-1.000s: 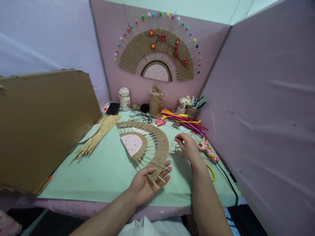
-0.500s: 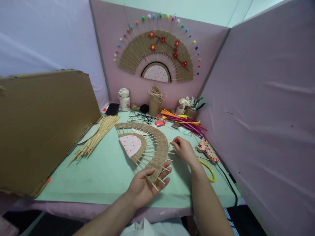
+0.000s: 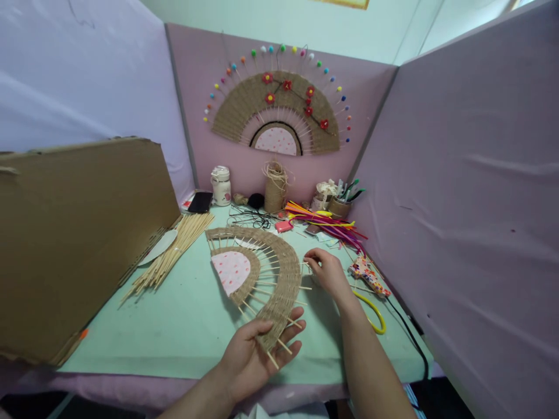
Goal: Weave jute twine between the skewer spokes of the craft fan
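Observation:
A half-round woven jute fan [image 3: 279, 273] with wooden skewer ribs and a pink dotted centre lies on the mint table [image 3: 183, 320]. My left hand [image 3: 257, 355] grips the fan's near corner, thumb on top and fingers spread under the skewer ends. My right hand [image 3: 327, 270] sits at the fan's right edge with fingertips pinched together on a thin skewer tip or strand that is too small to name.
A finished fan with flowers and coloured beads [image 3: 279, 107] hangs on the back wall. A cardboard sheet [image 3: 78, 233] leans at left beside a skewer bundle [image 3: 174, 253]. Jute spool [image 3: 274, 186], jar [image 3: 220, 185], phone [image 3: 201, 202], coloured strips [image 3: 327, 221], glue gun [image 3: 369, 276] lie behind and right.
My right hand moved left to the fan's right edge. The left hand and fan shifted slightly nearer. The view tilted up a little.

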A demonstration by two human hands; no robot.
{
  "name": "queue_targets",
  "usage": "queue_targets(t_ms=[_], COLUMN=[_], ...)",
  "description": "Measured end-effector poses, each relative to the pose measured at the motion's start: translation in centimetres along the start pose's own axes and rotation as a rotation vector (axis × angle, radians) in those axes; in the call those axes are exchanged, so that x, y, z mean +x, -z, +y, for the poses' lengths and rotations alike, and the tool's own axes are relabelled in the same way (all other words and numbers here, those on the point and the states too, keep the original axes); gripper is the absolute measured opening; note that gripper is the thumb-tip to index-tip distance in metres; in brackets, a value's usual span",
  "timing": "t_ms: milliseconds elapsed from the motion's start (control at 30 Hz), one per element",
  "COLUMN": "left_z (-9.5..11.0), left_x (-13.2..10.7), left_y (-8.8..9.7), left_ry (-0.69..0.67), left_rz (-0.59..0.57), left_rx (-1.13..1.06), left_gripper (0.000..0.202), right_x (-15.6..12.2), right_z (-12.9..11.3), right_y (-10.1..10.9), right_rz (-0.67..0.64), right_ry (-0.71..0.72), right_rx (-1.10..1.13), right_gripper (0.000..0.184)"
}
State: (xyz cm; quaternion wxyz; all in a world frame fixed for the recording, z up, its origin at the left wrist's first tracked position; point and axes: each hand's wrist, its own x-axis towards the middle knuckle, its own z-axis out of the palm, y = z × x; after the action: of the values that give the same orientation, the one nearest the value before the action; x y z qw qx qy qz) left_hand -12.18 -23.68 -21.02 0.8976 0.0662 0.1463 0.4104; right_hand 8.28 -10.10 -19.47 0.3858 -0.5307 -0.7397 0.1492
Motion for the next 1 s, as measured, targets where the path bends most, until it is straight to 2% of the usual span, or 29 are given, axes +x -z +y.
queue_targets(t_ms=[167, 267, 467, 633, 800, 900, 1000], left_z=[0.0, 0.0, -0.3, 0.5, 3.7, 5.3, 5.8], left_x=[-0.9, -1.3, -2.0, -2.8, -3.2, -2.7, -2.2], left_y=[0.9, 1.4, 1.7, 1.4, 1.3, 1.2, 1.1], left_ry=[0.022, 0.044, 0.064, -0.065, -0.289, -0.338, -0.344], left_rz=[0.001, -0.019, 0.016, 0.171, 0.301, 0.459, 0.574], left_rx=[0.003, -0.001, -0.004, -0.065, 0.007, 0.111, 0.135], left_gripper=[0.039, 0.04, 0.037, 0.033, 0.042, 0.043, 0.039], right_x=[0.0, -0.1, -0.1, -0.2, -0.5, -0.6, -0.7], right_z=[-0.1, -0.3, -0.2, -0.7, -1.3, -1.5, -1.7], right_y=[0.0, -0.1, -0.8, -0.8, -0.3, -0.1, 0.1], right_rz=[0.057, 0.014, -0.155, -0.176, -0.213, -0.25, -0.28], right_ry=[0.075, 0.079, -0.154, -0.285, -0.311, -0.315, -0.324], right_rx=[0.039, 0.084, 0.451, 0.674, 0.779, 0.84, 0.9], right_gripper=[0.015, 0.014, 0.015, 0.022, 0.027, 0.026, 0.025])
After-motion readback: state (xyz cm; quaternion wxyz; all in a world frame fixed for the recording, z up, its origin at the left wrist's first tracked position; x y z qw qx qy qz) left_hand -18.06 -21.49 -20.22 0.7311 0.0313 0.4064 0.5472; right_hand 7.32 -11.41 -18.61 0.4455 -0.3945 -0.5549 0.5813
